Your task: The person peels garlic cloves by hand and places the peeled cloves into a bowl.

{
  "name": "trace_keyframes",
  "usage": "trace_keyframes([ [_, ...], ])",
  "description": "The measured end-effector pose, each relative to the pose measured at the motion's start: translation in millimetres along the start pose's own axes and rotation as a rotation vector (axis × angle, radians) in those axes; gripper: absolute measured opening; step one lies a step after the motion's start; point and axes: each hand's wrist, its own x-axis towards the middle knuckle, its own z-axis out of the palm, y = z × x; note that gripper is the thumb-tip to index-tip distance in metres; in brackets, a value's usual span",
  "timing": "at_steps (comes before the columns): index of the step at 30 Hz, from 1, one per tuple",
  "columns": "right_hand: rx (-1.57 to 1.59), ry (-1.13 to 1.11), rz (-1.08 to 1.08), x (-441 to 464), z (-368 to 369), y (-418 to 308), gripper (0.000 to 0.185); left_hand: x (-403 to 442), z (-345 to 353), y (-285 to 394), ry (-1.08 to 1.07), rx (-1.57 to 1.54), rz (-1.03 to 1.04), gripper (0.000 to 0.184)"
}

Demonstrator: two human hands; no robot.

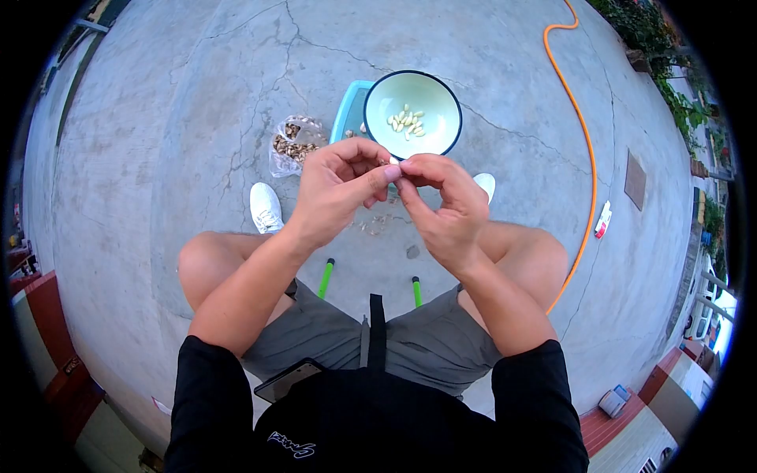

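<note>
My left hand and my right hand meet in front of me, fingertips pinched together. Between them shows a small white garlic clove, mostly covered by the fingers. Just beyond is a pale enamel bowl with a dark rim, in which several peeled garlic cloves lie. The bowl rests on a light-blue plastic stool or tray, partly hidden under it. To the left of this, a clear plastic bag holds many brownish unpeeled cloves.
Bits of skin lie on the cracked concrete floor between my white shoes. Green stool legs show below my knees. An orange hose runs along the right, near a red-and-white packet. A phone lies on my lap.
</note>
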Motion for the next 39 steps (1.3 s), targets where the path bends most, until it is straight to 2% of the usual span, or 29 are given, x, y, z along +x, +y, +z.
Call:
trace_keyframes([
  [4,0.139,-0.041,0.122,2.2,-2.9,0.1,0.021,0.1,-1.2,-0.2,-0.004,-0.032,0.021,0.009],
  [11,0.155,-0.099,0.079,4.5,-9.8,1.2,0.019,0.9,-7.3,1.0,-0.061,-0.067,0.081,0.006],
  [13,0.373,-0.097,0.21,5.8,-10.1,-2.8,0.018,0.5,-7.8,3.1,-0.089,-0.036,0.1,0.005],
  [17,0.406,-0.108,0.215,6.7,-10.8,-1.9,0.018,-0.3,-6.8,3.3,-0.083,-0.048,0.096,0.005],
  [19,0.506,-0.096,0.289,6.3,-10.0,-3.4,0.018,-0.7,-6.6,2.8,-0.083,-0.061,0.095,0.006],
  [29,0.624,-0.098,0.435,6.1,-6.6,-6.8,0.014,-2.0,-4.3,6.2,-0.086,-0.048,0.123,0.007],
  [32,0.656,-0.12,0.466,5.5,-6.2,-5.3,0.015,-2.2,-5.1,6.0,-0.109,-0.088,0.144,0.008],
  [35,0.698,-0.163,0.475,6.3,-5.7,-6.4,0.019,-2.6,-5.6,5.4,-0.086,0.007,0.146,0.008],
  [39,0.682,-0.165,0.502,9.9,-5.5,-12.4,0.024,-3.6,-4.7,8.5,-0.089,0.033,0.089,0.007],
])
